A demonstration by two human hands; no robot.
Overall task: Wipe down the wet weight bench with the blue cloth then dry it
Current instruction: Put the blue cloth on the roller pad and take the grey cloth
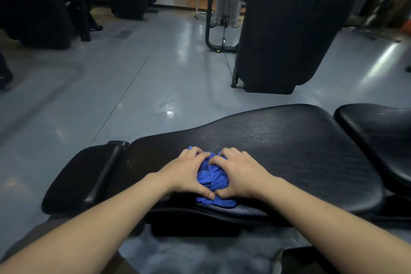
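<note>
A long black padded weight bench (289, 147) lies crosswise in front of me, with water droplets glinting on its far middle part. A bunched-up blue cloth (213, 177) sits on the near edge of the pad. My left hand (185, 173) grips the cloth from the left with curled fingers. My right hand (239, 173) grips it from the right, and the two thumbs meet at the cloth's near side. Most of the cloth is hidden under the hands.
A smaller black pad (80, 176) adjoins the bench on the left and another seat pad (378, 135) on the right. A tall black machine (289, 29) stands beyond the bench on the glossy grey floor (133, 73). More gym equipment (44, 2) lines the far left.
</note>
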